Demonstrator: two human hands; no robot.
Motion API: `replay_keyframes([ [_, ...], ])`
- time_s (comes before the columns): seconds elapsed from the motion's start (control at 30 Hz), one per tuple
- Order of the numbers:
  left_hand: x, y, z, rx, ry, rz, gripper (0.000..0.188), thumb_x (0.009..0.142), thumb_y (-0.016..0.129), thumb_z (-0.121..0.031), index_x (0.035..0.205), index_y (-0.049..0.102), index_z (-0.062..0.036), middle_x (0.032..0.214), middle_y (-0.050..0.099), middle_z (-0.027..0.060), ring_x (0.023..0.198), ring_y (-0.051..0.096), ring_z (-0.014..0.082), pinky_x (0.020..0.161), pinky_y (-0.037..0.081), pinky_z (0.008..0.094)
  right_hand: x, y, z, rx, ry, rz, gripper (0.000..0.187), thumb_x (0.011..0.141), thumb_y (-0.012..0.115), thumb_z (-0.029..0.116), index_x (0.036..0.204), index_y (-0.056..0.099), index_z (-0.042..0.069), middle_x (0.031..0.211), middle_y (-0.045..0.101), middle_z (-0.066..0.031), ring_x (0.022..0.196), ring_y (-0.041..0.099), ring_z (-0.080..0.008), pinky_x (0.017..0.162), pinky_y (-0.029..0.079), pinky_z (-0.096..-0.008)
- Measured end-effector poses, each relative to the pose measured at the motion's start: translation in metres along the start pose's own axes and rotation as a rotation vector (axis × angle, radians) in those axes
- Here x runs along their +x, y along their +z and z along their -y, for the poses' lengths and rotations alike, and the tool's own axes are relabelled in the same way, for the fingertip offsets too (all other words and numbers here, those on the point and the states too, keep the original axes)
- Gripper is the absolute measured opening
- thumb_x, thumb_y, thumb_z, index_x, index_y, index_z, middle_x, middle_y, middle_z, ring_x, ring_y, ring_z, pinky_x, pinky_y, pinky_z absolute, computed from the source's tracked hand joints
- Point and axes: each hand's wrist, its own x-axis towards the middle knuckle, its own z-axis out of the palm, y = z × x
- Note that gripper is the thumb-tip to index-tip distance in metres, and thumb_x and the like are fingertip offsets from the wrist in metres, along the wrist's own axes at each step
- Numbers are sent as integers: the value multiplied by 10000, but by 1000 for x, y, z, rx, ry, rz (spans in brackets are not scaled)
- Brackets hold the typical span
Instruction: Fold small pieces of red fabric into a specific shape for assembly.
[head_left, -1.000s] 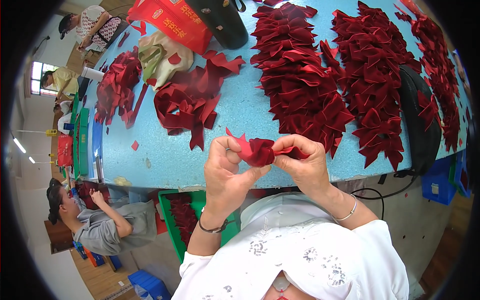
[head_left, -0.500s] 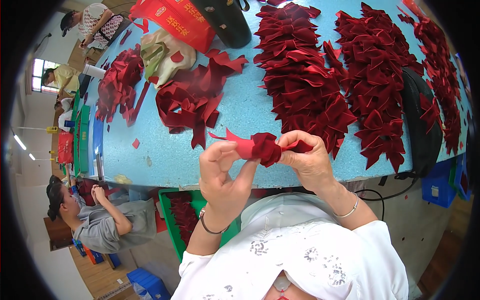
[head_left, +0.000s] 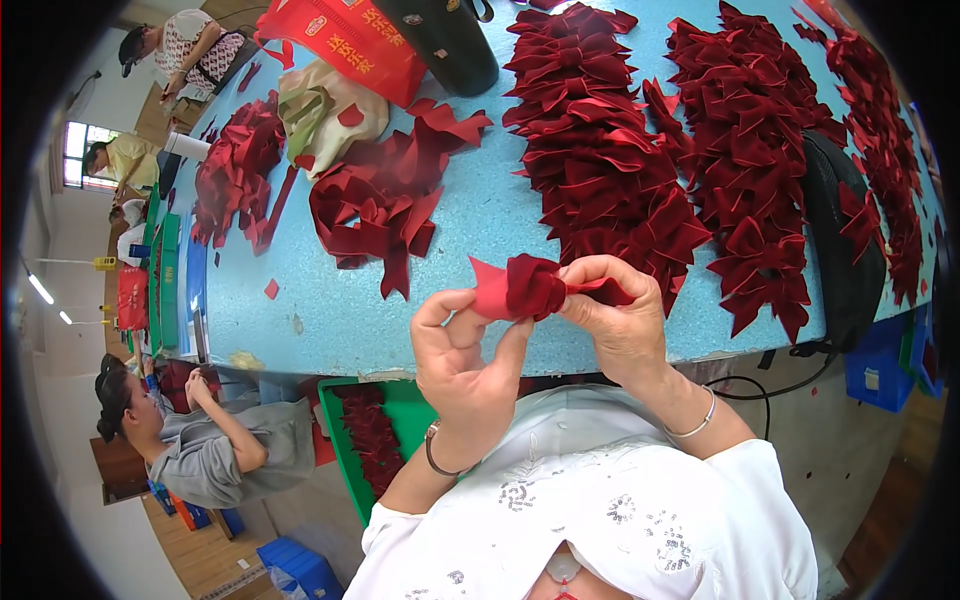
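Note:
A dark red velvet ribbon bow (head_left: 535, 287) is held up between my two hands, just above the near edge of the blue table. My left hand (head_left: 468, 345) pinches its left end, where the lighter red underside of the ribbon shows. On the other side, my right hand (head_left: 618, 310) grips the bow close to its middle with thumb and forefinger. A short red tail sticks out over the right fingers. Beyond my hands, overlapping rows of finished-looking bows (head_left: 600, 150) and more bows (head_left: 750, 170) cover the table.
Loose red ribbon strips (head_left: 380, 200) lie left of the bows, beside a pale cloth bundle (head_left: 335, 105). A red bag (head_left: 345, 45) and black bottle (head_left: 445, 40) stand behind. A black pouch (head_left: 840, 230) lies right. Below the table edge sits a green crate (head_left: 345, 440); a person (head_left: 200, 430) sits left.
My left hand has shifted slightly right, toward my right hand. The ribbon's left end now looks shorter and spread flatter, and the long thin tip no longer shows.

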Motion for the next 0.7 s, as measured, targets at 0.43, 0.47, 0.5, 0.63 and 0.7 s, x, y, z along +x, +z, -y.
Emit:
replay_keyframes([
  [0.43, 3, 9, -6, 65, -25, -32, 627, 732, 703, 113, 1227, 334, 1, 1005, 649, 155, 942, 619, 174, 847, 470, 267, -3, 2, 4, -99, -19, -21, 162, 753, 726, -5, 880, 626, 3, 852, 634, -14, 801, 556, -71, 749, 471, -216],
  [0.47, 3, 9, -6, 64, -26, -30, 627, 732, 703, 113, 1227, 334, 1, 1005, 649, 155, 942, 619, 174, 847, 470, 267, -3, 3, 4, -99, -20, -23, 159, 753, 727, -3, 878, 627, 3, 846, 635, -13, 800, 554, -70, 747, 469, -215],
  [0.5, 4, 8, -7, 41, -67, -32, 623, 732, 702, 113, 1224, 335, 4, 1002, 649, 157, 937, 622, 176, 842, 473, 268, -3, 4, 4, -98, -21, -25, 157, 754, 727, -1, 876, 628, 2, 841, 636, -12, 798, 552, -68, 745, 467, -214],
  [0.63, 10, 5, -13, -56, -211, -37, 614, 733, 699, 115, 1216, 333, 15, 992, 650, 165, 930, 627, 185, 832, 483, 270, -6, 4, 6, -217, -72, -27, 153, 757, 729, 10, 873, 629, -2, 833, 638, -11, 791, 549, -66, 737, 465, -214],
  [0.7, 14, 3, -15, -156, -334, -33, 613, 734, 695, 118, 1214, 327, 23, 989, 648, 173, 935, 629, 194, 830, 488, 274, -7, 5, 7, -277, -97, -28, 153, 758, 729, 14, 872, 629, -3, 832, 639, -12, 788, 549, -66, 734, 465, -215],
])
